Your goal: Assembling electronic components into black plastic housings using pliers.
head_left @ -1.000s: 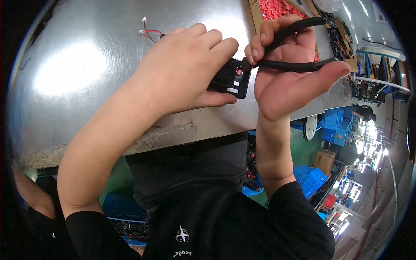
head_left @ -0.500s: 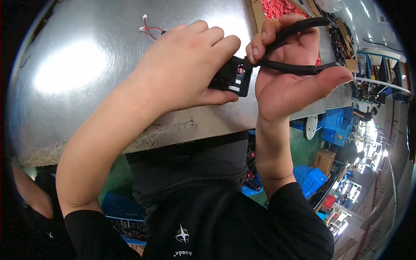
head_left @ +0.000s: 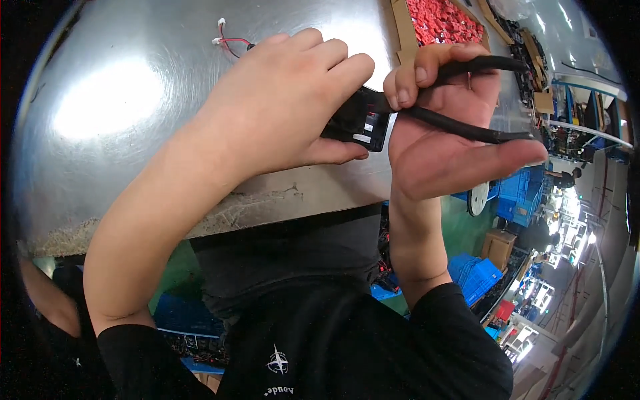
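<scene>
My left hand (head_left: 287, 100) is closed over a flat black rectangular module (head_left: 377, 133) with small white labels, pressing it near the metal table (head_left: 153, 40). Most of the module is hidden under the fingers. Beyond the knuckles, a thin red and black wire pair (head_left: 230, 44) with white connectors lies on the metal. My right hand (head_left: 433, 163) grips black-handled pliers (head_left: 460, 125), palm turned up, fingers curled round one handle and the thumb stretched along the other. The handles are spread apart. The pliers' jaws meet the module's right edge, but their tips are hidden.
A cardboard tray of small red parts (head_left: 443, 23) stands at the far right of the table. Its chipped near edge (head_left: 267, 200) runs before my body. Blue crates (head_left: 475, 270) and a brown box (head_left: 498, 245) are at the right. Another person's arm (head_left: 50, 300) shows at lower left.
My right hand and the pliers have shifted slightly toward me, the handles tilting lower on the right. The handles stay spread. My left hand and the module have hardly moved.
</scene>
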Demonstrator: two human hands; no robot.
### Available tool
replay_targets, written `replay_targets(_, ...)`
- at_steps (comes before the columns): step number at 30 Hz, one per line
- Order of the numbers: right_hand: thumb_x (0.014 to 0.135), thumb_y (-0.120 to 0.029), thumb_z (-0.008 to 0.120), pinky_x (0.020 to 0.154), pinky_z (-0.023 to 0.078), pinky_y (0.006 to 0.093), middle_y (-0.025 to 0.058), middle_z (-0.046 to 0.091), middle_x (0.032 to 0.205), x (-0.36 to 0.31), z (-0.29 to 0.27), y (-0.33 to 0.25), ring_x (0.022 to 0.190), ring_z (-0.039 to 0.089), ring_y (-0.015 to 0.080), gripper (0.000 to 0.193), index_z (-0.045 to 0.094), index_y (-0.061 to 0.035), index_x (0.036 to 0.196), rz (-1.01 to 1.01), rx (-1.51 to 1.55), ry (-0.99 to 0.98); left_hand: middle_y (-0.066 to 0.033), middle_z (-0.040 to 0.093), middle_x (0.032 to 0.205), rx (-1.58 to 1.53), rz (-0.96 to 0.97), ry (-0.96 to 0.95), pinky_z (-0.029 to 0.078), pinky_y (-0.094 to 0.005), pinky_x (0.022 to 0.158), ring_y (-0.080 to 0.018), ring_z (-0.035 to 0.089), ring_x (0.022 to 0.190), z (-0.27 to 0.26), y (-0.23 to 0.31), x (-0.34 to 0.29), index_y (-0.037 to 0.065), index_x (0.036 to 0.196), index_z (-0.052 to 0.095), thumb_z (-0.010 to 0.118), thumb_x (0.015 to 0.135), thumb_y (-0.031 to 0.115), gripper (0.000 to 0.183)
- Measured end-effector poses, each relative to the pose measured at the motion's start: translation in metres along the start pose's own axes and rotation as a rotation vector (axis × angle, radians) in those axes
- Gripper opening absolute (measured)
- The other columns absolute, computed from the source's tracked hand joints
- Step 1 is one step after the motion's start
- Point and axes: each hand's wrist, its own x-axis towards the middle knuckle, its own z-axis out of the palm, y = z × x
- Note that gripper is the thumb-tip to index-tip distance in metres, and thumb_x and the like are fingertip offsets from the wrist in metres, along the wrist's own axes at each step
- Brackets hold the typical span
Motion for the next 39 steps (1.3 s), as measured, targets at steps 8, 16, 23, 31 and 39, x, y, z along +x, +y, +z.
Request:
replay_targets(8, 0.074, -0.109, 0.030, 0.072, 0.044, 0.0357, 0.0139, 0.053, 0.099, 0.004, 0.000, 0.001, 0.078, 0.050, 0.0208, 0.122, 0.054, -0.0044, 0.132, -0.041, -0.021, -0.008, -0.0099, 0.060, 0.102, -0.009, -0.005, 0.008, 0.051, -0.0467, 0.087, -0.0344, 0.062, 0.101, -0.001, 0.000, -0.001, 0.009, 0.112, 0.058, 0.092, 0.067, 0.040, 0.064)
replay_targets(16, 0.072, -0.110, 0.030, 0.071, 0.044, 0.0342, 0.0139, 0.054, 0.096, 0.006, 0.010, -0.005, 0.076, 0.050, 0.0202, 0.125, 0.054, -0.0025, 0.130, 0.005, -0.044, 0.031, -0.0097, 0.061, 0.103, -0.012, -0.003, 0.016, 0.051, -0.0463, 0.088, -0.0341, 0.062, 0.102, 0.001, 0.002, 0.000, 0.009, 0.112, 0.059, 0.092, 0.068, 0.040, 0.063)
replay_targets(23, 0.064, -0.114, 0.034, 0.064, 0.036, 0.0288, 0.0093, 0.051, 0.087, 0.011, 0.023, -0.006, 0.071, 0.044, 0.0152, 0.125, 0.057, -0.0027, 0.118, 0.151, -0.639, 0.155, -0.0084, 0.061, 0.103, 0.167, -0.108, 0.027, 0.048, -0.0460, 0.091, -0.0316, 0.062, 0.104, -0.003, 0.006, -0.003, 0.009, 0.110, 0.060, 0.094, 0.059, 0.050, 0.073)
replay_targets(31, 0.069, -0.106, 0.052, 0.058, 0.028, 0.0284, 0.0025, 0.041, 0.081, 0.015, -0.010, -0.010, 0.065, 0.034, 0.0099, 0.109, 0.052, -0.0055, 0.112, 0.188, 0.006, -0.194, -0.0079, 0.060, 0.099, 0.179, -0.182, -0.011, 0.045, -0.0461, 0.087, -0.0318, 0.061, 0.101, -0.003, 0.004, 0.001, 0.009, 0.105, 0.061, 0.097, 0.049, 0.056, 0.082)
replay_targets(39, 0.075, -0.105, 0.045, 0.055, 0.026, 0.0294, -0.0010, 0.043, 0.076, 0.026, -0.030, -0.023, 0.058, 0.031, 0.0104, 0.097, 0.050, -0.0124, 0.103, 0.360, 0.040, -0.297, -0.0085, 0.060, 0.099, 0.113, -0.089, -0.016, 0.045, -0.0457, 0.087, -0.0332, 0.060, 0.099, -0.001, -0.011, 0.007, 0.008, 0.104, 0.059, 0.098, 0.047, 0.053, 0.083)
